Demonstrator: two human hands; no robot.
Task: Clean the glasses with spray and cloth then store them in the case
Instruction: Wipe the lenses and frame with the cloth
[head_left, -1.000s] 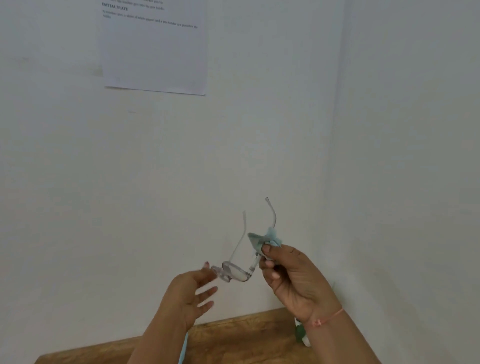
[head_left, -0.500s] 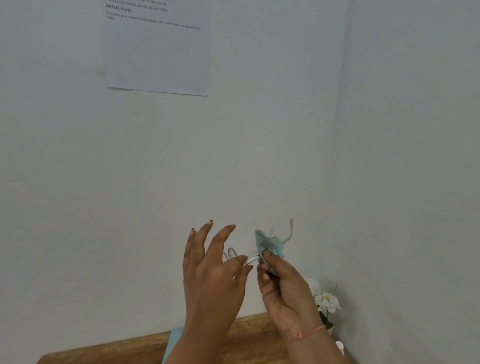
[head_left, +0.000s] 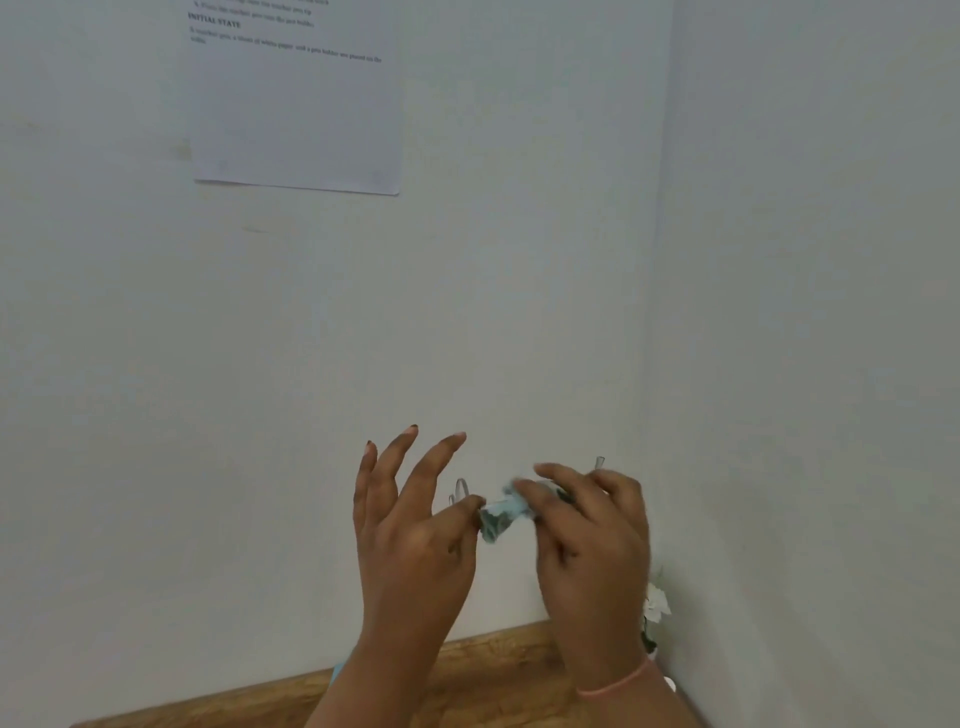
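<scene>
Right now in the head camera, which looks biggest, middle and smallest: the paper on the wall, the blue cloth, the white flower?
1. Paper on the wall: by far the largest.
2. Blue cloth, bunched up.
3. White flower, partly hidden; close to the cloth's size, so that order is unsure.

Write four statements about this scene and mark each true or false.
1. The right hand holds the cloth against the glasses. True.
2. Only one hand touches the glasses. False: the left hand pinches them too.
3. A paper hangs on the wall. True.
4. The left wrist wears a band. False: the band is on the right wrist.
</scene>
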